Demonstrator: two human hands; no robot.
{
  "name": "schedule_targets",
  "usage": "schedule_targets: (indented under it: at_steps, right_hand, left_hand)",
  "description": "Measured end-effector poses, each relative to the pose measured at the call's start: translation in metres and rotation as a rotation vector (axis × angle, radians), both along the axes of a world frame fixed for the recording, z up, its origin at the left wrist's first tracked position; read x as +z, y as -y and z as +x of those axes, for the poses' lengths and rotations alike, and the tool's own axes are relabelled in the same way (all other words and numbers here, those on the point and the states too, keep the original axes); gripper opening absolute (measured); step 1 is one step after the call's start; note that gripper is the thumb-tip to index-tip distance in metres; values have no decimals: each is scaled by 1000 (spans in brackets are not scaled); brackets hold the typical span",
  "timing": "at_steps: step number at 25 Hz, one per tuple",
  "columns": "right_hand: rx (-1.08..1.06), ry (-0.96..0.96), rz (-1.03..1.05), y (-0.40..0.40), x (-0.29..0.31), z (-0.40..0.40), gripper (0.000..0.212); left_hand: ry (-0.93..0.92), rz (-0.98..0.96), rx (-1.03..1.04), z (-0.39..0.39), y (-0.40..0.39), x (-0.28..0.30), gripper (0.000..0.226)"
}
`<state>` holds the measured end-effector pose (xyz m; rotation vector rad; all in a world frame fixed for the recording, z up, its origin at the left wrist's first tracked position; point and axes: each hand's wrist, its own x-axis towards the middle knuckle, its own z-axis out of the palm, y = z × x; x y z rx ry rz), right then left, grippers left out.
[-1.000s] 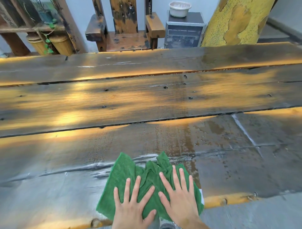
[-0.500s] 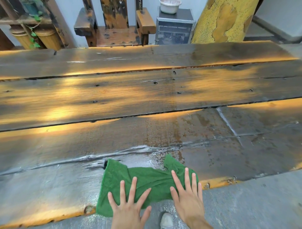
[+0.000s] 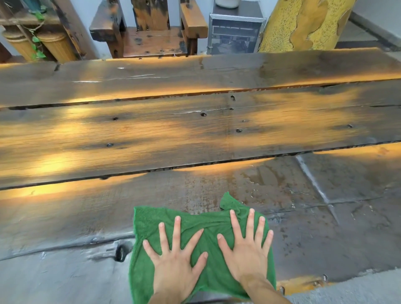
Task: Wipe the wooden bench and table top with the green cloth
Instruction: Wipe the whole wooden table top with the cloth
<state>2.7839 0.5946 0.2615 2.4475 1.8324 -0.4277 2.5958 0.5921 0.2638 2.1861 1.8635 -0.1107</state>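
Note:
The green cloth [image 3: 208, 223] lies spread on the near plank of the dark wooden table top [image 3: 195, 134], its lower edge hanging over the front edge. My left hand [image 3: 175, 258] presses flat on the cloth's left half, fingers spread and straight. My right hand [image 3: 247, 247] presses flat on its right half in the same way. The plank around the cloth looks wet and shiny. No bench is clearly in view.
A wooden armchair [image 3: 152, 32] stands behind the table's far edge. To its right are a dark metal-framed box [image 3: 235, 34] with a white bowl [image 3: 227, 2] on top and a yellow mottled pillar [image 3: 303, 23]. Bamboo-coloured pots [image 3: 56, 45] stand at far left.
Both hands pulled the cloth back to the table's front edge, then pushed it forward again onto the near plank. The cloth is now spread flatter.

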Motion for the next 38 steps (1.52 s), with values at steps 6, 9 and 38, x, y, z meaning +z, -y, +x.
schedule_targets:
  at_steps: [6,9,38]
  right_hand:
    - [48,32,38,-131,4,40,77]
    - [36,29,73,-221,6,53,79]
    - [60,37,243,-941,-22,131,77]
  left_hand:
    - [-35,22,20,39,-128,-4,59]
    - [-51,46,14,54,-211,-10,60]
    - [-283,149,-47,146,-940,-15,53]
